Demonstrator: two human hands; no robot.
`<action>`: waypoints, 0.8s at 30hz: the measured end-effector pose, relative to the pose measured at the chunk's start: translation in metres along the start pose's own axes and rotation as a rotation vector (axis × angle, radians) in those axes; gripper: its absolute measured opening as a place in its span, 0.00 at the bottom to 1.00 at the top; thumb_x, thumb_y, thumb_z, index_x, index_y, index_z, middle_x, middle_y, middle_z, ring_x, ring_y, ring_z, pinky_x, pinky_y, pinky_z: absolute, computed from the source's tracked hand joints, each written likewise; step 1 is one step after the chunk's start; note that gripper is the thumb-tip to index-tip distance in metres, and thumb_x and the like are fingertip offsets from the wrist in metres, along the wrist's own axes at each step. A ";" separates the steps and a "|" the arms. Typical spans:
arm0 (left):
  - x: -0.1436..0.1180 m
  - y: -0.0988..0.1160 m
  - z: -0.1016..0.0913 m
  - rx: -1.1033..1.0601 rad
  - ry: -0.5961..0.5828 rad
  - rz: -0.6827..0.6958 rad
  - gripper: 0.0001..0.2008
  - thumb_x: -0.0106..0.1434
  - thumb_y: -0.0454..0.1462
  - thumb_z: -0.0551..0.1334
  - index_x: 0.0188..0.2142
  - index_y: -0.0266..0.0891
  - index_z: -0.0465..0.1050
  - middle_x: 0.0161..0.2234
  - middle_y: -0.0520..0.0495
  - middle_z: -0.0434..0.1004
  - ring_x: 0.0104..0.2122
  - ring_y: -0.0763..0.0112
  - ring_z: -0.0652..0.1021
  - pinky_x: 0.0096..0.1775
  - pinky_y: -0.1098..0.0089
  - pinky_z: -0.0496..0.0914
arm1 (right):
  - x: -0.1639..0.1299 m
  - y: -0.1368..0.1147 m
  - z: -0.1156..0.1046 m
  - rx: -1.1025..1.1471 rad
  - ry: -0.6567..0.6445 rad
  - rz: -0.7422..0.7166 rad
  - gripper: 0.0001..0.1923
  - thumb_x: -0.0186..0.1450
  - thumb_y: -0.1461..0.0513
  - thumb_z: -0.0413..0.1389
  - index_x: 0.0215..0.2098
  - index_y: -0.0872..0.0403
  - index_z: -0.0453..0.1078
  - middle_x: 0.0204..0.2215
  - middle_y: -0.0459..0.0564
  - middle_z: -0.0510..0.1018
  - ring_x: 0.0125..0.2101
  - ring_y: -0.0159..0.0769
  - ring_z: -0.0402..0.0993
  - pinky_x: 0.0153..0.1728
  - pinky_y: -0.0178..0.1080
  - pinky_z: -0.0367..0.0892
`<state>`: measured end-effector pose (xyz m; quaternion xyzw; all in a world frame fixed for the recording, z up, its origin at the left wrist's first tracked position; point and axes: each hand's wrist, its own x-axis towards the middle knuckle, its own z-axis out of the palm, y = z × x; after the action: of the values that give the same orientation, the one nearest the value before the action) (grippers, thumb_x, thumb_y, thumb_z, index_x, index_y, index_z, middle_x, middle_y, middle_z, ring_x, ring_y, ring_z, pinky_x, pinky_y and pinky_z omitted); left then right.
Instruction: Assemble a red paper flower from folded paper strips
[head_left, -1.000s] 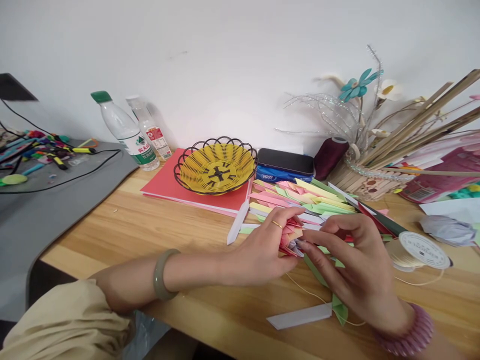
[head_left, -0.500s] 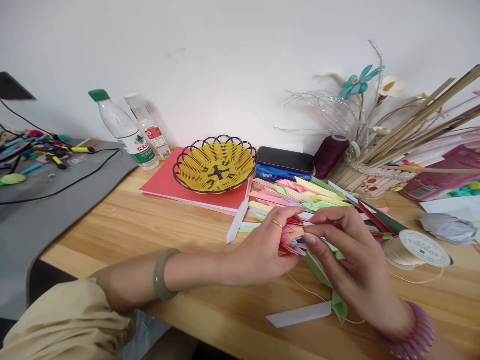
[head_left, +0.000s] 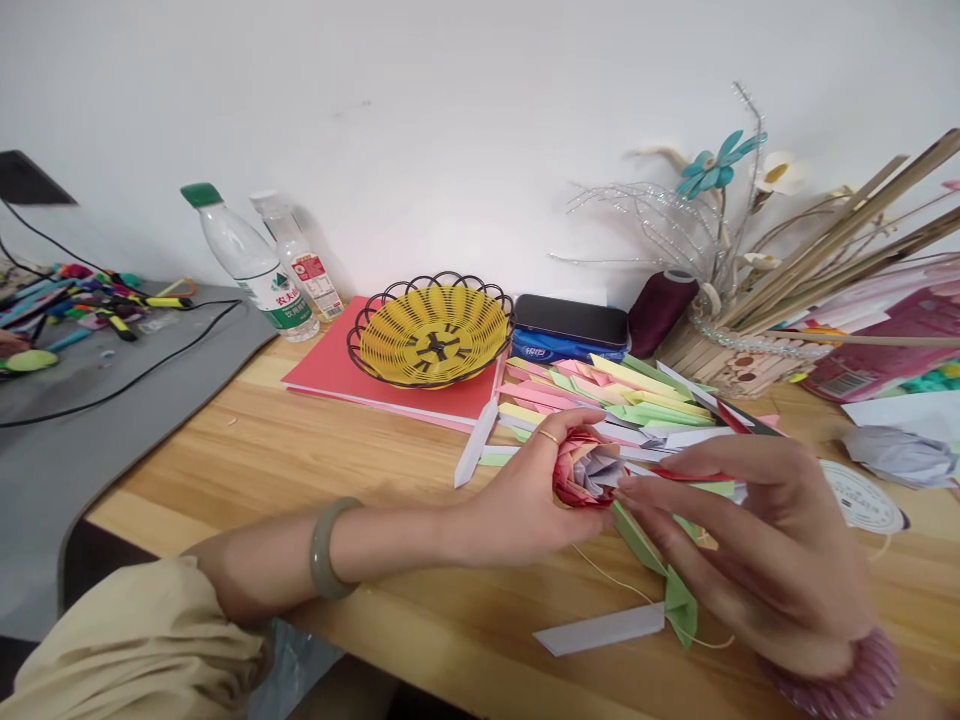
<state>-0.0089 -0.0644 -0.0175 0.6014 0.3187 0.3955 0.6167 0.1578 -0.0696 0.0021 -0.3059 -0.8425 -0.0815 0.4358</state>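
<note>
L fingers (head_left: 568, 421) holding paper flower (head_left: 585, 471), R fingers (head_left: 694, 507) narrow, grip unclear, btl lbl (head_left: 280, 303) "农夫"

Green-capped bottle (head_left: 255, 270), far left: "农夫", remainder unclear
Blue packet (head_left: 577, 346), far: white lettering, illegible
Spool (head_left: 859, 498), right: print too small

The paper flower (head_left: 581, 470), round and layered, has red and peach folds outside and pale lilac ones inside; it sits above the table (head_left: 420, 625) in the left hand (head_left: 510, 515)
</note>
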 end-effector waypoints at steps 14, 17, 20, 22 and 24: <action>0.000 0.000 -0.005 0.137 -0.031 0.032 0.30 0.52 0.31 0.61 0.53 0.38 0.51 0.51 0.40 0.59 0.48 0.66 0.68 0.49 0.65 0.65 | 0.009 0.007 -0.007 0.027 -0.188 -0.054 0.14 0.59 0.70 0.54 0.42 0.52 0.69 0.35 0.52 0.70 0.33 0.38 0.64 0.31 0.42 0.59; 0.000 -0.002 -0.007 0.232 -0.041 0.069 0.30 0.52 0.32 0.61 0.53 0.39 0.51 0.52 0.40 0.59 0.50 0.65 0.67 0.50 0.64 0.64 | 0.011 0.010 -0.009 0.003 -0.222 -0.104 0.12 0.61 0.69 0.52 0.42 0.52 0.69 0.34 0.52 0.70 0.33 0.38 0.63 0.31 0.42 0.60; 0.000 -0.003 -0.008 0.295 -0.061 0.079 0.31 0.52 0.32 0.60 0.54 0.40 0.51 0.52 0.41 0.60 0.50 0.64 0.67 0.49 0.63 0.65 | 0.009 0.010 -0.009 -0.006 -0.212 -0.104 0.11 0.60 0.69 0.53 0.41 0.53 0.69 0.32 0.51 0.70 0.32 0.37 0.64 0.30 0.41 0.61; 0.000 -0.003 -0.008 0.315 -0.073 0.066 0.31 0.52 0.33 0.60 0.54 0.40 0.50 0.52 0.41 0.60 0.49 0.63 0.68 0.48 0.63 0.65 | 0.006 0.009 -0.007 0.013 -0.188 -0.062 0.11 0.59 0.69 0.56 0.40 0.53 0.69 0.31 0.50 0.70 0.31 0.36 0.65 0.30 0.40 0.62; 0.000 -0.002 -0.007 0.336 -0.091 0.060 0.31 0.52 0.32 0.60 0.54 0.40 0.50 0.51 0.40 0.61 0.49 0.63 0.68 0.48 0.62 0.65 | 0.005 0.006 -0.004 0.044 -0.165 0.006 0.10 0.57 0.68 0.58 0.37 0.52 0.68 0.30 0.49 0.70 0.31 0.35 0.66 0.30 0.39 0.63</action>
<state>-0.0151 -0.0610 -0.0202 0.7224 0.3342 0.3273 0.5092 0.1616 -0.0640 0.0078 -0.3041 -0.8763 -0.0362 0.3720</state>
